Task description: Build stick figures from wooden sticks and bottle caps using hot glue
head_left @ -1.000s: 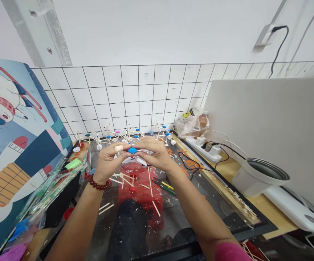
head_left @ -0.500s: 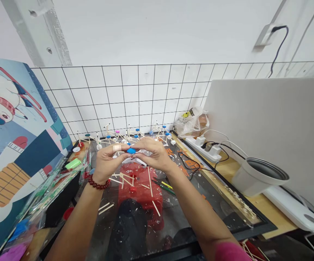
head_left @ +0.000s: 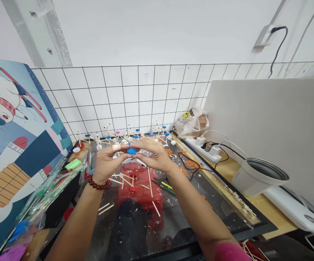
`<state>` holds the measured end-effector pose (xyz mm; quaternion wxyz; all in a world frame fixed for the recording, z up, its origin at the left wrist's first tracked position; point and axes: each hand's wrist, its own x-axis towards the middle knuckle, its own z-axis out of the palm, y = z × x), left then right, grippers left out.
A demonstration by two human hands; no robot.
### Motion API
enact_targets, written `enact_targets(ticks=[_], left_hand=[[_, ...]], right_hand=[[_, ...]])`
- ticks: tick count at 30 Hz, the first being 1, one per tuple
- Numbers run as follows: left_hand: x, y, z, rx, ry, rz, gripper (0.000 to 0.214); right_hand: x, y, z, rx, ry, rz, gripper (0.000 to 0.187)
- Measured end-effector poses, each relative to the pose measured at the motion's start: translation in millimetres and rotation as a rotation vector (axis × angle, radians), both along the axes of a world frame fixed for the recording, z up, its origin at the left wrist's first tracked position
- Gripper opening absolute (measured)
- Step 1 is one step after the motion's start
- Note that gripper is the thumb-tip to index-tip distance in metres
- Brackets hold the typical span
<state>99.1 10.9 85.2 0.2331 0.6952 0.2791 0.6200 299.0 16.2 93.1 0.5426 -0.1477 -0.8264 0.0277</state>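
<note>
A small blue lump of modelling clay (head_left: 131, 151) is pinched between the fingertips of both hands above the glass tabletop. My left hand (head_left: 108, 159), with a bandage on one finger and a red bead bracelet at the wrist, grips the lump from its left side. From the right, my right hand (head_left: 154, 154) presses it with thumb and fingers. Below the hands lies a frame of thin wooden sticks (head_left: 122, 178) with red bits. Behind them stand several small stick figures (head_left: 137, 136) with blue, white and pink pieces, partly hidden by my fingers.
Loose sticks (head_left: 156, 209) and green-yellow pliers (head_left: 167, 186) lie on the glass. At right are a power strip (head_left: 204, 148), cables and a grey-white pot (head_left: 255, 177). A printed board (head_left: 17, 152) leans at left, near a green clay packet (head_left: 73, 164). A wire grid stands behind.
Both hands stay almost in place, still pinching the blue clay. A little more of the lump's face shows between the fingertips now.
</note>
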Motion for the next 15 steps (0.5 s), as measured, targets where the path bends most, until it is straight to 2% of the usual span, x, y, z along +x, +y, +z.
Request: enact_targets(ticks=[5,15], left_hand=[[1.0,-0.9,0.5,-0.037,-0.038,-0.028,0.038],[1.0,-0.8,-0.1,-0.046,-0.034,-0.03,0.034]], right_hand=[[-0.3,-1.3,0.3,-0.009,-0.01,0.007,0.03],[-1.8,-2.0,1.5,-0.008,0.013,0.001,0.03]])
